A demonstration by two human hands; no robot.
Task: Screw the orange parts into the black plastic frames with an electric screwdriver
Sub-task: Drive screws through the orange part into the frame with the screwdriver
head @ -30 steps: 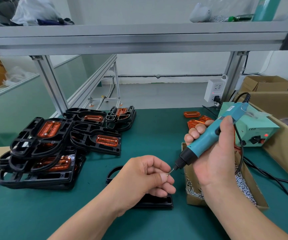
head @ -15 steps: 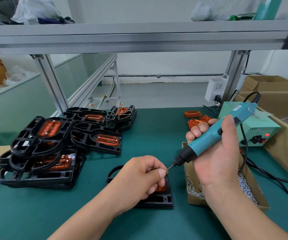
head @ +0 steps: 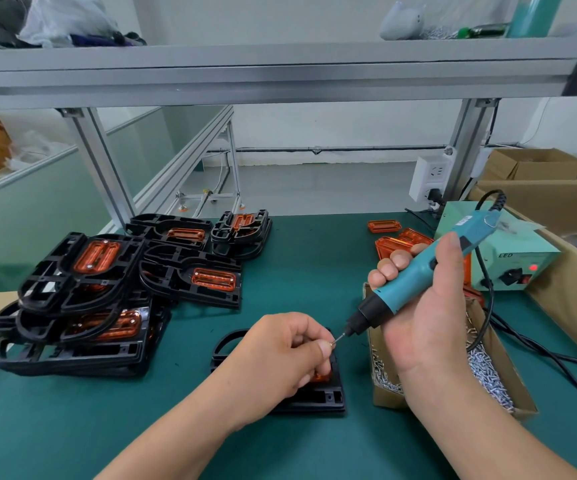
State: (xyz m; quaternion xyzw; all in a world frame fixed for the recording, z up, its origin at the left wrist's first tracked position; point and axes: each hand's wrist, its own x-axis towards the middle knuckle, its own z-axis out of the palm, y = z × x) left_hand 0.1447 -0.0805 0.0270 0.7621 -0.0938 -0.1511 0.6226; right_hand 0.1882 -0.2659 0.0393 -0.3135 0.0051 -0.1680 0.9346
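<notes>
Two hands are working one tiny screw here. The left grip is pinching a small screw between thumb and forefinger, just above the black frame. That frame is lying flat on the counter with an orange part peeking out under the fingers. The right grip is wrapping fully around the teal electric screwdriver, which is tilting down to the left so its bit is meeting the screw.

My read: they're seating the screw on the bit before driving it. I'd be getting the bit square in the screw head first, then standing the driver upright over the hole, since going in at that slant is probably asking for a cross-thread or a slip onto the orange plastic. I'd also be pinning the frame down with the left fingers so it isn't spinning.

Around it:
- An open cardboard box of screws is sitting just beside the frame, under the right wrist.
- A pile of finished frames is stacking up well off to the left.
- Loose orange parts are waiting near the pale green power box.

Nothing is really blocking the frame except the left hand itself, which is hiding the screw holes from view. The driver's black cable is trailing past the box, so it may be tugging a bit.
</notes>
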